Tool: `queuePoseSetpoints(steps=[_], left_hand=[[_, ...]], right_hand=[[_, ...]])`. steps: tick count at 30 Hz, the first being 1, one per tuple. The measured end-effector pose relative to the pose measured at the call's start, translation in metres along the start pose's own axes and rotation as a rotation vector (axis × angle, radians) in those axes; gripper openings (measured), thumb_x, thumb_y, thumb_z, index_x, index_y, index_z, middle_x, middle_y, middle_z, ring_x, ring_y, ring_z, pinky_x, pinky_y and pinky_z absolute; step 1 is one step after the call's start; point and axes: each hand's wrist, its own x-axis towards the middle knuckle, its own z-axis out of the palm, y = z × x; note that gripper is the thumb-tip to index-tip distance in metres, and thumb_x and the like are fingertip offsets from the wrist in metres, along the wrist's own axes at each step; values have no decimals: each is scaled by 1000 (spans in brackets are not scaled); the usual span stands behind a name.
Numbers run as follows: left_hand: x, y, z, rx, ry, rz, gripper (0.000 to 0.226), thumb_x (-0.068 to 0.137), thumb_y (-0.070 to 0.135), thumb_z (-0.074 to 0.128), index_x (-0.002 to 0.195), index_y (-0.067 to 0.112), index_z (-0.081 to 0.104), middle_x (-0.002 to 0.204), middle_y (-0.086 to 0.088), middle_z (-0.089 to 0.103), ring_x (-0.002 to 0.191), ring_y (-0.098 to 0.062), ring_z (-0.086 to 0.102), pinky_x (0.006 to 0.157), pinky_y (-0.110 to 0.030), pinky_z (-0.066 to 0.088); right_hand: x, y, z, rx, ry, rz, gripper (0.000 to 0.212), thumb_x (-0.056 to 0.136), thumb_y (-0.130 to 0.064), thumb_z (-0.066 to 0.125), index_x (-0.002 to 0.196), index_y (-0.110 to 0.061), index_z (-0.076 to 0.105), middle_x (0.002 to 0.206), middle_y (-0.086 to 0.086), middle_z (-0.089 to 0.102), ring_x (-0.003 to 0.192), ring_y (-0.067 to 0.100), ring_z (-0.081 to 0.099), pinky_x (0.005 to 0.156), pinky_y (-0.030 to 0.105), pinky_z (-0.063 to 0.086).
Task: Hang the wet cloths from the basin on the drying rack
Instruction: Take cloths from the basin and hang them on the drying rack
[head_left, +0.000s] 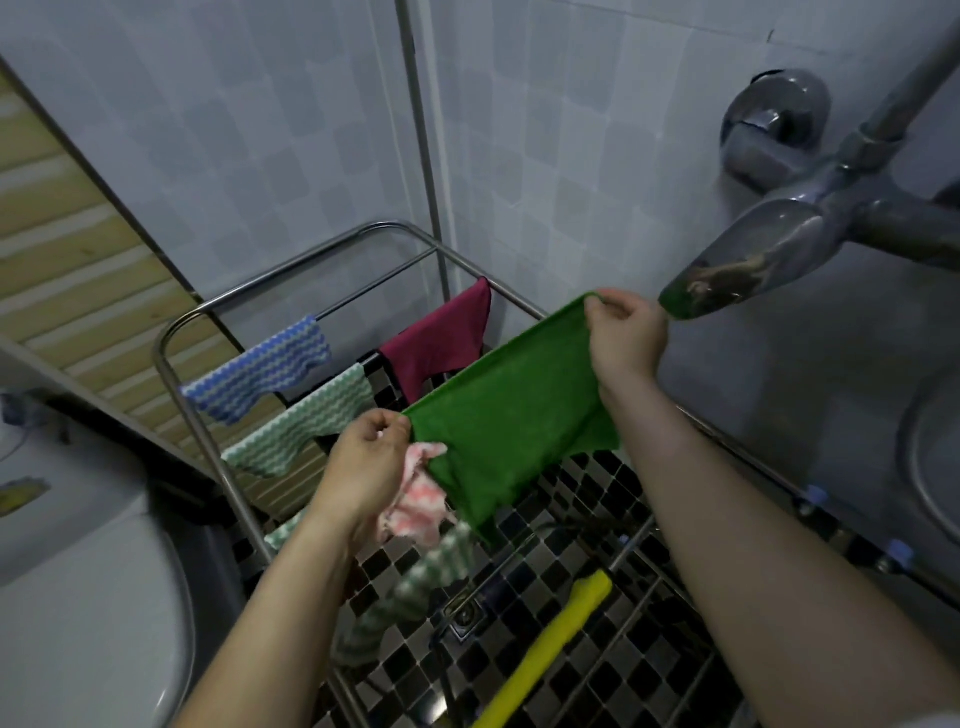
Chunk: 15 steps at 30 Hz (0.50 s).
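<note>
Head view looks down over a metal drying rack (171, 332) standing in a tiled corner, above a floor of small black-and-white tiles (613, 670). Both hands stretch a green cloth (511, 410) out flat over the middle of the rack. The left hand (366, 465) pinches the cloth's near-left corner between thumb and fingers, and the same hand has a pink-and-white cloth (418, 501) bunched under its palm, hanging down below the wrist. The right hand (623, 338) is closed on the cloth's far-right corner, held higher and close to the rack's right rail. The green cloth sags between the two grips, its lower edge drooping toward the floor; whether it touches a rail cannot be told. Toward the rack's far-left corner a blue-and-white wavy cloth (260, 371) hangs over a bar, and just in front of it a green-and-white wavy cloth (298, 421) hangs over the next bar. A magenta cloth (441, 343) is draped at the far-right part of the rack, behind the green one. Another green-and-white striped cloth (415, 582) hangs low beneath the left forearm, blurred. A yellow cloth (550, 644) lies over a bar at the rack's near edge. A chrome tap (753, 260) juts from the wall on the right, beside the right hand.
</note>
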Motion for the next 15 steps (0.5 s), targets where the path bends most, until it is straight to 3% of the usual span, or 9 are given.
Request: queuePoseSetpoints(steps=[2,4,5,8,10,13,15], left_hand=[[4,-2,2,103,70,-22,22,102,19,43,96,4,58,79,-11,69,70,-15,70,65,-32,52],[8,-8,3,354,110,20,14,100,27,46,99,18,56,86,-5,68,69,-20,68,64,-40,57],[8,-10,2,482,107,40,11,98,31,47,101,24,55,87,-3,70,67,-25,69,63,-43,58],[-3,-12,2,646,-9,61,9,98,29,52,97,26,61,69,1,72,45,-21,67,44,-34,55],[-17,-12,9,727,-113,89,10,95,32,59,90,26,65,61,2,70,41,-15,64,38,-26,48],[-25,-21,18,862,-158,155,16,87,44,66,85,29,69,59,12,65,48,-1,60,48,-19,45],[-26,-25,23,886,-142,191,15,86,46,67,90,32,70,65,17,62,57,5,58,52,-17,43]], right_hand=[[0,11,8,-140,-238,32,37,85,3,60,121,-5,63,116,15,68,99,16,64,86,20,50],[-5,17,4,-262,-424,72,57,87,10,52,140,-8,46,135,16,56,119,23,57,97,25,45],[-8,20,-2,-331,-431,62,59,87,10,50,142,-11,44,138,14,54,122,24,55,97,25,43],[-17,24,-33,-592,-230,-31,34,92,-4,48,123,-12,61,122,12,64,111,29,59,82,24,39],[-25,28,-55,-773,-161,-79,25,93,-11,49,108,-7,68,109,18,69,102,35,62,76,29,43],[-28,40,-71,-876,-167,-26,23,93,-19,55,100,-5,72,102,21,70,97,37,64,74,32,46],[-25,50,-73,-792,-181,47,23,91,-20,60,105,-6,72,98,16,72,93,34,67,78,35,51]])
